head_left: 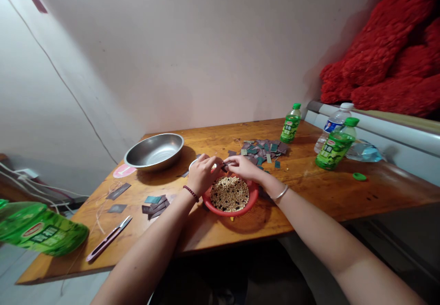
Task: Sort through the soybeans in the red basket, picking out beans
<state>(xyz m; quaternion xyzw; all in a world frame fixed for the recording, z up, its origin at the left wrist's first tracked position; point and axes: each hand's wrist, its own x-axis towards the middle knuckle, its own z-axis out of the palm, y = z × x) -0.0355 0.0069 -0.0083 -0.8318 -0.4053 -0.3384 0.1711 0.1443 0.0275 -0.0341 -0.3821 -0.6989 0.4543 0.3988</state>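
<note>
Two bare forearms come in from the bottom edge of the view, with a large green plastic bottle (37, 228) blurred at lower left, close to the lens. The left hand (202, 173), with a beaded bracelet (190, 193) on its wrist, is curled, and its fingers reach right toward the right hand (244, 166), which wears a silver bangle (281, 192). The right hand's thumb and forefinger pinch a small dark piece (224, 166) just above the rim of a red plastic basket (225, 213); whether the left hand also grips it can't be told, as the fingers hide it. The hands are working at this piece over the basket, which sits near the wooden table's (302, 190) front edge and holds a mass of tan and dark round beads (229, 194). A pile of teal and grey rectangular tags (263, 151) lies just past the hands, and a smaller stack of tags (154, 205) lies left of the basket. Thread snips (108, 238) and loose twine (103, 204) lie toward the left edge, with a steel bowl (153, 151) near the back left corner. Two green-capped bottles (335, 144) and a clear water bottle (335, 126) stand toward the right end.
</note>
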